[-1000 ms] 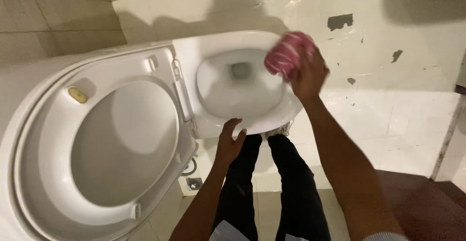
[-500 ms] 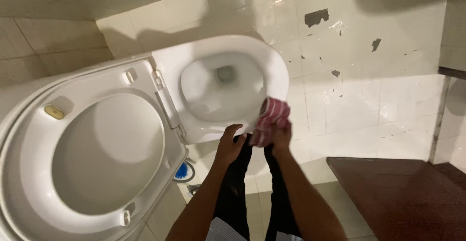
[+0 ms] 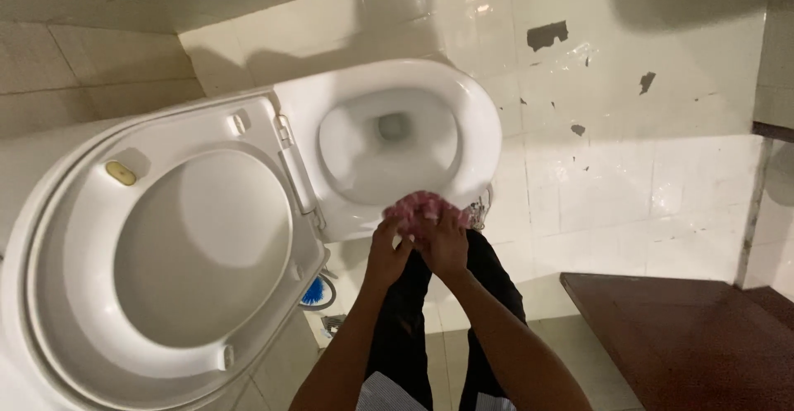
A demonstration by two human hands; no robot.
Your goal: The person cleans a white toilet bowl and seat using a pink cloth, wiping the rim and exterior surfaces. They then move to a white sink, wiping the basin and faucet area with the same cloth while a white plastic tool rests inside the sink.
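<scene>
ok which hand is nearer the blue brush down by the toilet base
Left. The left hand is at the near rim of the toilet bowl, on the side above the blue brush. The right hand is beside it, farther from the brush, on the pink cloth.

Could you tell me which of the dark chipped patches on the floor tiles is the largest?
The dark patch nearest the toilet bowl is the largest: broad and roughly rectangular, while the others to its right are small specks.

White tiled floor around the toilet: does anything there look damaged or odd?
Yes. The white tiled floor has dark chipped patches beyond the white toilet bowl, where the surface has flaked away. Smaller chips lie nearby.
</scene>
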